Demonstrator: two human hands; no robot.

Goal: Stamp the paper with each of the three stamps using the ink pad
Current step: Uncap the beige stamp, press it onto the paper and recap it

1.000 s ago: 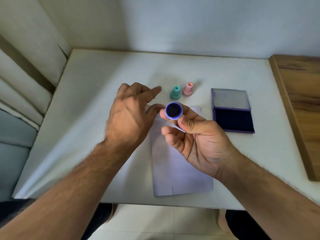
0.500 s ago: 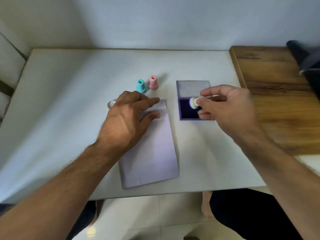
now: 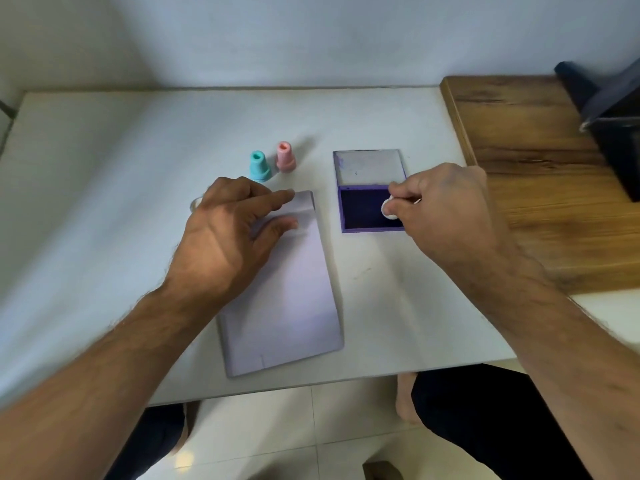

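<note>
A white sheet of paper (image 3: 287, 292) lies on the white table (image 3: 104, 188). My left hand (image 3: 228, 233) rests flat on the paper's top left part, fingers straight. Right of the paper sits the open purple ink pad (image 3: 363, 213), lid folded back. My right hand (image 3: 446, 213) pinches a small white-topped stamp (image 3: 388, 207) down over the dark ink surface. A teal stamp (image 3: 259, 167) and a pink stamp (image 3: 286, 156) stand upright behind the paper. A small clear cap (image 3: 196, 203) peeks out left of my left hand.
A wooden board (image 3: 540, 188) covers the table's right side, with a dark object (image 3: 613, 126) on its far right. The wall runs along the table's back edge. My legs and the tiled floor show below the front edge.
My right hand carried the stamp from in front of me over to the ink pad and lowered it there. My left hand dropped flat onto the paper. The view shifted to the right.
</note>
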